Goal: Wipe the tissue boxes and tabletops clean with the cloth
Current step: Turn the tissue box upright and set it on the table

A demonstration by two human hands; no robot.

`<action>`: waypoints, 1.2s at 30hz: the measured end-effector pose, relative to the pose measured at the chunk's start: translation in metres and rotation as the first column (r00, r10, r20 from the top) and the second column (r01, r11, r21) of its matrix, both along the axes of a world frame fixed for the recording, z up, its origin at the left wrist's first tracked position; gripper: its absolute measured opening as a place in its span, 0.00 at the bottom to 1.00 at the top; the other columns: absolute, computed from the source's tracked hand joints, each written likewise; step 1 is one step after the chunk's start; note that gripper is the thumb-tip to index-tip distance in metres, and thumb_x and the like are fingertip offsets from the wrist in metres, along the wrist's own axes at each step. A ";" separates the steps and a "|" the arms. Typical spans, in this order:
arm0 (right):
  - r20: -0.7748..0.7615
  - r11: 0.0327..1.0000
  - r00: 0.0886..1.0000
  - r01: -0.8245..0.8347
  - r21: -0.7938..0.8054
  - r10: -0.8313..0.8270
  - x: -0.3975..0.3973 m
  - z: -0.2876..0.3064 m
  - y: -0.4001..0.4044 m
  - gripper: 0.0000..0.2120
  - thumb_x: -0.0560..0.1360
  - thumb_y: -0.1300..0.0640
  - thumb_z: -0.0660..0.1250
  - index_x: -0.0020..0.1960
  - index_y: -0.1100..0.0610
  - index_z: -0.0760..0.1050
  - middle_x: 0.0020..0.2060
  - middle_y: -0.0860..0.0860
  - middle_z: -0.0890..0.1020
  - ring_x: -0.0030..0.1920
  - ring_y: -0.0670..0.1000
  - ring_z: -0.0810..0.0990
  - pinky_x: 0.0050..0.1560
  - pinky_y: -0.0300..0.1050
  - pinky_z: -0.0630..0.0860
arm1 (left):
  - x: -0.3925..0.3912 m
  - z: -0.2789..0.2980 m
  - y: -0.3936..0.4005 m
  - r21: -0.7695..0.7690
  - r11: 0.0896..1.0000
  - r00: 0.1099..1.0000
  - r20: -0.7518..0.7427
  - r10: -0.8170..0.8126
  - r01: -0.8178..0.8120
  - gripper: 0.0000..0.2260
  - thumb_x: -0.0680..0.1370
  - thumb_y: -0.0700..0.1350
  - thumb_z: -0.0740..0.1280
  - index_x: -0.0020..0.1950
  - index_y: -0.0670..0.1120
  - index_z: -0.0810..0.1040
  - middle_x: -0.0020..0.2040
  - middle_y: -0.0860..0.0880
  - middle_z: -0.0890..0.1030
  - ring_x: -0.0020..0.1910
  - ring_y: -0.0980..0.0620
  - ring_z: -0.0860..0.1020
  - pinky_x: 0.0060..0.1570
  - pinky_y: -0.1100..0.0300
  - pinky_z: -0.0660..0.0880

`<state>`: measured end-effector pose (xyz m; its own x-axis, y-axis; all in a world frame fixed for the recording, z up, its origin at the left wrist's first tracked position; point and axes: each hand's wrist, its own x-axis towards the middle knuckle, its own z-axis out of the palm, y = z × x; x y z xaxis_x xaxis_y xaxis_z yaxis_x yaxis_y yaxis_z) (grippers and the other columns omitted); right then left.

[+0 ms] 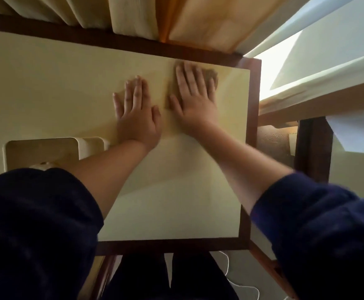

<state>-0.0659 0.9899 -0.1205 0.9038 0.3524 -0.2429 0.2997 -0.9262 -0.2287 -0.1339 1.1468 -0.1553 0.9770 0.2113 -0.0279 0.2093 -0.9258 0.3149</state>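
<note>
Daylight is glaring in from the upper right, leaving the cream, dark-framed tabletop (57, 83) dim, while motion blur is softening the edges.

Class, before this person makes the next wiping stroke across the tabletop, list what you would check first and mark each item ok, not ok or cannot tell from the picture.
1. Cloth under the wiping hand: ok. The right hand lies flat on the brown cloth.
2. Cloth flat on the tabletop: ok, as far as its visible edges show.
3. Free hand out of the cloth's way: ok. The left hand presses flat on the bare surface beside it, apart from the cloth.
4. Room ahead: not ok. The cloth is near the far right corner, by the dark wooden frame.
5. Tissue box in reach: cannot tell; none shows.
6. Cloth clean: cannot tell.
</note>
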 end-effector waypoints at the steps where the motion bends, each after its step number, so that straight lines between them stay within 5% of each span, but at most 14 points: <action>1: -0.002 0.999 0.999 -0.039 0.014 0.039 -0.027 0.001 -0.005 0.33 0.86 0.37 0.47 0.87 0.49 0.45 0.86 0.48 0.47 0.85 0.52 0.42 0.84 0.59 0.41 | -0.001 0.000 0.000 -0.008 1.000 1.000 0.002 -0.001 0.001 0.31 0.84 0.52 0.55 0.85 0.44 0.52 0.85 0.45 0.55 0.84 0.41 0.53 0.81 0.39 0.45; 5: -0.017 0.993 0.992 -0.121 0.003 0.121 -0.063 -0.004 -0.023 0.32 0.87 0.38 0.48 0.87 0.47 0.45 0.86 0.47 0.47 0.85 0.53 0.41 0.84 0.58 0.40 | 0.000 -0.002 0.001 0.008 1.000 1.000 0.008 -0.009 0.009 0.30 0.84 0.52 0.54 0.85 0.44 0.52 0.85 0.45 0.54 0.84 0.40 0.52 0.81 0.39 0.44; 14: -0.018 0.995 0.998 0.063 -0.072 -0.064 0.083 0.001 0.007 0.35 0.85 0.34 0.42 0.86 0.47 0.39 0.86 0.47 0.41 0.85 0.53 0.38 0.83 0.60 0.35 | 0.000 -0.003 0.001 0.054 0.998 1.000 -0.006 -0.011 0.012 0.30 0.85 0.53 0.52 0.85 0.43 0.51 0.85 0.46 0.52 0.84 0.42 0.50 0.81 0.40 0.43; 23: 0.009 1.000 1.000 0.003 0.017 -0.003 -0.028 -0.010 -0.041 0.33 0.86 0.36 0.46 0.87 0.46 0.44 0.86 0.47 0.46 0.85 0.52 0.41 0.84 0.59 0.39 | 0.000 -0.003 -0.001 0.024 1.000 1.000 0.006 0.004 -0.004 0.31 0.84 0.53 0.51 0.85 0.44 0.51 0.85 0.46 0.53 0.84 0.41 0.50 0.81 0.40 0.42; 36: -0.045 0.957 0.957 0.286 -0.050 -0.288 0.084 0.006 -0.094 0.35 0.84 0.34 0.42 0.86 0.45 0.40 0.86 0.46 0.40 0.84 0.51 0.35 0.82 0.61 0.34 | -0.001 -0.001 0.001 0.036 0.999 1.000 0.023 -0.005 0.005 0.30 0.84 0.53 0.51 0.85 0.44 0.54 0.85 0.45 0.56 0.83 0.41 0.53 0.81 0.38 0.47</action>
